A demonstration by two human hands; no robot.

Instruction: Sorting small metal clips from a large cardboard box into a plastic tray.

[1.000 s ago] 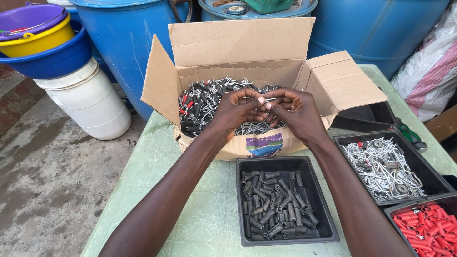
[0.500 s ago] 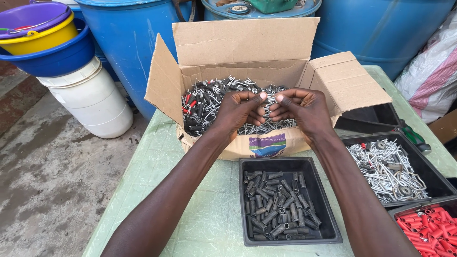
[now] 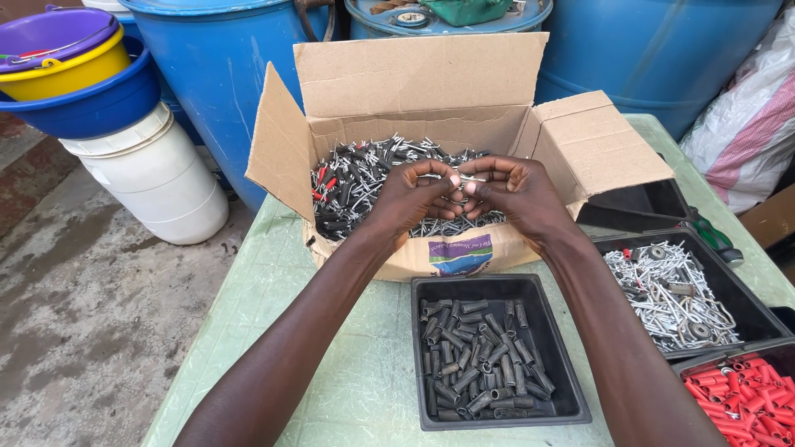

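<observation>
From the head camera, both hands are meeting over the open cardboard box (image 3: 431, 108), which is serving as the landmark here. The left hand (image 3: 411, 199) and the right hand (image 3: 515, 192) are hovering just above the box's contents, fingertips pressed together on a small connector piece (image 3: 460, 187). The piece is showing only as a thin, pale metallic sliver between the fingertips; its long axis appears to be running roughly sideways, from one hand toward the other, but most of it is hidden, so which end is which cannot be told. Both sets of fingers are curling inward and pinching it from opposite ends.

Inside the box, a heap of mixed connectors (image 3: 364, 182) is lying tangled: black sleeves, silver metal pins, a few red ones at the left side.

In front of the box, touching its front wall, a black tray (image 3: 571, 389) is holding short black sleeves (image 3: 476, 356) lying in all directions. To the right of the box, another black tray (image 3: 729, 281) is holding silver metal pins (image 3: 667, 294). In front of that one, red sleeves (image 3: 745, 397) are filling a third tray.

Behind the box, blue barrels (image 3: 224, 66) are standing; to its left, a white bucket (image 3: 157, 178) is carrying stacked coloured basins (image 3: 74, 74).
</observation>
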